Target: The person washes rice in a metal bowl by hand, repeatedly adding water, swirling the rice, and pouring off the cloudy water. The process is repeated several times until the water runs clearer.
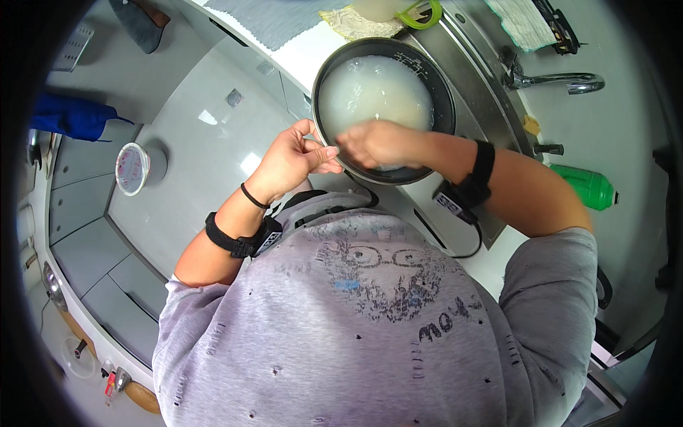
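A dark rice cooker inner pot (447, 107) stands before me at the edge of the sink, tilted a little towards me as seen. Cloudy whitish water (373, 88) fills much of it, and a paler mass, perhaps rice, shows faintly beneath the surface. My left hand (307, 152) grips the pot's near left rim between thumb and fingers. My right hand (376, 143) reaches into the pot at its near side, blurred, with its fingertips low by the wall; whether it holds anything cannot be seen.
A steel sink (475, 91) with a curved faucet (560, 82) lies to the right. Beyond the pot are a crumpled cloth (347, 22), a green-handled item (435, 16) and a grey mat (272, 18). A green bottle (584, 187) lies at right. A lined bin (132, 168) stands on the floor.
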The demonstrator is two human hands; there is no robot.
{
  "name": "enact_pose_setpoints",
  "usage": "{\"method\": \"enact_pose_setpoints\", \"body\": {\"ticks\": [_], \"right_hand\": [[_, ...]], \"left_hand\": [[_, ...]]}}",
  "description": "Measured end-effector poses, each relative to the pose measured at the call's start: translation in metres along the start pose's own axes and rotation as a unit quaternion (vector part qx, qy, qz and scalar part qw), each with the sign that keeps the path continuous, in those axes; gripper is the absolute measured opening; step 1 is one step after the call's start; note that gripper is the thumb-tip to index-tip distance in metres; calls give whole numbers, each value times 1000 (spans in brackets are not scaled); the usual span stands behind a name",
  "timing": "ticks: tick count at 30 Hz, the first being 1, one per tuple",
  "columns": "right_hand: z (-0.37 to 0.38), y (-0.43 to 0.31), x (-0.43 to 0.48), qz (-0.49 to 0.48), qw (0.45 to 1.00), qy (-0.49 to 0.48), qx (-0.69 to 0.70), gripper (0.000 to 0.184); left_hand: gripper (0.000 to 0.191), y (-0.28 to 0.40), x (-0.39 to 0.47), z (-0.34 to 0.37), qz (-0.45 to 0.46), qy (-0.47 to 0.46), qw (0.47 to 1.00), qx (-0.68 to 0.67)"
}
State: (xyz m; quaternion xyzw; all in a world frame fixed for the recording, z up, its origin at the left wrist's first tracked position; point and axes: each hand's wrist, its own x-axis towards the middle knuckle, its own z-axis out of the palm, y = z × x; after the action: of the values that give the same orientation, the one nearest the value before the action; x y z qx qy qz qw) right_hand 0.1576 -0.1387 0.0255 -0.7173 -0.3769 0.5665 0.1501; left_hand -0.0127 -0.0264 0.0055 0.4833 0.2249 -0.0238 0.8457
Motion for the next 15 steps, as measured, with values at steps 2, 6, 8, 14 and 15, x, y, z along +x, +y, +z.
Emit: {"method": "enact_pose_setpoints", "body": {"ticks": [2, 6, 8, 14, 15], "right_hand": [[-4, -11, 14, -173, 977, 114, -44, 24], [-3, -23, 19, -265, 926, 180, -201, 21], [-4, -22, 11, -223, 928, 54, -294, 19], [-46, 9, 6, -128, 927, 52, -349, 26], [-54, 16, 12, -117, 922, 127, -346, 29]], "left_hand": [[12, 0, 0, -3, 4, -13, 1000, 12], [11, 1, 2, -9, -7, -34, 998, 54], [11, -1, 3, -12, -4, -38, 997, 61], [10, -5, 5, -13, 4, -36, 998, 45], [10, -5, 5, -13, 1, -37, 998, 50]]}}
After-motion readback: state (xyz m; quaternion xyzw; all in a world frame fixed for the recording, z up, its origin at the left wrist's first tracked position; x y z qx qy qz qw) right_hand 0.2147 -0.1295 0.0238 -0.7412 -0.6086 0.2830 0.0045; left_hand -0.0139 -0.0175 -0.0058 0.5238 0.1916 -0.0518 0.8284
